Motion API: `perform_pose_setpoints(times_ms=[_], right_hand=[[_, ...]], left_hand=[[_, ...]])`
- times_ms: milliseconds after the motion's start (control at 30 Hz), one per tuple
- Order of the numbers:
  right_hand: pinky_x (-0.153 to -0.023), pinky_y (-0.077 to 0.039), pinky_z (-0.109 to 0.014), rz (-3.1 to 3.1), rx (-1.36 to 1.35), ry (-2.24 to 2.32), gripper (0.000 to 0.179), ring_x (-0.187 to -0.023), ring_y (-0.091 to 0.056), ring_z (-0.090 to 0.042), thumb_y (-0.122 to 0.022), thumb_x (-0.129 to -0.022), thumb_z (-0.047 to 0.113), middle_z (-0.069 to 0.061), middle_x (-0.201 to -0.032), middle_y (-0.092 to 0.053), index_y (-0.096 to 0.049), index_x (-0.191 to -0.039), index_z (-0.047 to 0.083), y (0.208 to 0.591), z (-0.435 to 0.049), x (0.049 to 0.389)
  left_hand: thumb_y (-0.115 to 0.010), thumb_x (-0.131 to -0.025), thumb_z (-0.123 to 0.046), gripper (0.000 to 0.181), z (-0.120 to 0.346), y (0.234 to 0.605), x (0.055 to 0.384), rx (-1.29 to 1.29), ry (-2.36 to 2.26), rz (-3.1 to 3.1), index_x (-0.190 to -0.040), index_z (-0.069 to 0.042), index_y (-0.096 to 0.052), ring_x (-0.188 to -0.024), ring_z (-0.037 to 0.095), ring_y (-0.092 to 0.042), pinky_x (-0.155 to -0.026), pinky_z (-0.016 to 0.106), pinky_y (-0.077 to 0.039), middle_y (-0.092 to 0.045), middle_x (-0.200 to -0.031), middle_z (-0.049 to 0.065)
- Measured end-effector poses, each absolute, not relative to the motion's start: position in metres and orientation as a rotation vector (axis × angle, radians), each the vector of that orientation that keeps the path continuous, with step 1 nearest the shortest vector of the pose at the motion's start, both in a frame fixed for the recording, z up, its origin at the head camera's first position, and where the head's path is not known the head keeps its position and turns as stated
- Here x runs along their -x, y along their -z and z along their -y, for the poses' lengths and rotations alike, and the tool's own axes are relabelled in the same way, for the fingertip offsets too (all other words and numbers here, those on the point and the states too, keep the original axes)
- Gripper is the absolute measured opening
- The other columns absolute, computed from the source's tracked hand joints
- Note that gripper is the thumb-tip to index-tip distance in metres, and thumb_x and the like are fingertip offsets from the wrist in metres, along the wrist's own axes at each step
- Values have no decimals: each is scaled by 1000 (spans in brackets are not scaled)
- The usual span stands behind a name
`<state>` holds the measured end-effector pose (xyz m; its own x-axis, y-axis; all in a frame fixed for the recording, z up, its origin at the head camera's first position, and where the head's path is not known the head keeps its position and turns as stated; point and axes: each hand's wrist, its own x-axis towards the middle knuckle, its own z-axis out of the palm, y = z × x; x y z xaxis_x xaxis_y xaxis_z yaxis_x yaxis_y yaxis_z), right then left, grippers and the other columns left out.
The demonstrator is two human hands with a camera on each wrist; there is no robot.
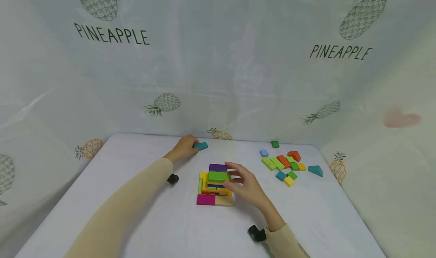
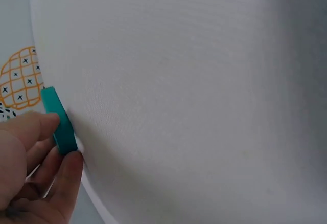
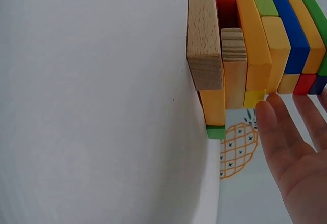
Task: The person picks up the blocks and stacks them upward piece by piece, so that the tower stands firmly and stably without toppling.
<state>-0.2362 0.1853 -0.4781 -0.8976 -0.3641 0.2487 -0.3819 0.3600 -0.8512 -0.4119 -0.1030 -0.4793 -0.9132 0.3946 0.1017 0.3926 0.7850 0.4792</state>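
Observation:
Near the back edge of the table, my left hand (image 1: 185, 147) pinches a teal block (image 1: 201, 146). In the left wrist view the thumb lies on one face of this teal block (image 2: 62, 127), with fingertips at its lower end. A layered stack of coloured wooden blocks (image 1: 218, 176) stands mid-table, purple and green on top, with magenta and plain wood at the front base. Beside its right side is my right hand (image 1: 250, 186), fingers spread and loosely bent. The right wrist view shows those fingers (image 3: 271, 127) right at the stack's side, below a blue block (image 3: 291, 35).
Several loose blocks lie at the back right, among them a lime block (image 1: 269, 163), a red-orange block (image 1: 294, 156) and a teal wedge (image 1: 315, 170). One green block (image 1: 275, 144) sits near the back edge. A pineapple-print cloth (image 1: 218, 61) hangs behind the table (image 1: 163, 227).

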Motion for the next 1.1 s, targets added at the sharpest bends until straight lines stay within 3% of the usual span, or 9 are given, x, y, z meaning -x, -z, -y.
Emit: perform_pose_setpoints(times_ms=[267, 533, 700, 1100], right_hand=[[-105, -56, -55, 2574, -699, -1621, 66, -133, -62, -27, -82, -96, 25, -1, -155, -56, -52, -155, 25, 476, -186, 234], [-105, -55, -56, 2563, -716, -1638, 65, -134, -62, -33, -80, -98, 26, -5, -156, -55, -51, -156, 27, 469, -189, 232], [-103, -55, -59, 2534, -769, -1602, 65, -132, -63, -37, -78, -99, 24, -9, -154, -56, -49, -157, 20, 467, -191, 233], [-104, -56, -58, 2534, -775, -1604, 68, -132, -62, -35, -80, -98, 24, -7, -152, -58, -48, -158, 21, 468, -189, 235]], left_hand=[[-77, -98, -16, 30, 112, 467, 402, -763, -878, -2884, -125, -4, -74, -104, 23, -65, -98, 42, -57, -72, -115, 10], [-78, -99, -21, 31, 104, 428, 348, -1042, -1004, -2788, -128, -11, -73, -101, 13, -67, -95, 31, -61, -72, -120, 2], [-80, -98, -19, 29, 93, 412, 317, -1175, -1057, -2710, -126, -13, -73, -99, 10, -69, -94, 34, -62, -71, -117, -2], [-78, -99, -19, 28, 84, 417, 299, -1202, -1027, -2671, -126, -15, -74, -102, 10, -68, -93, 26, -60, -71, -114, -6]])
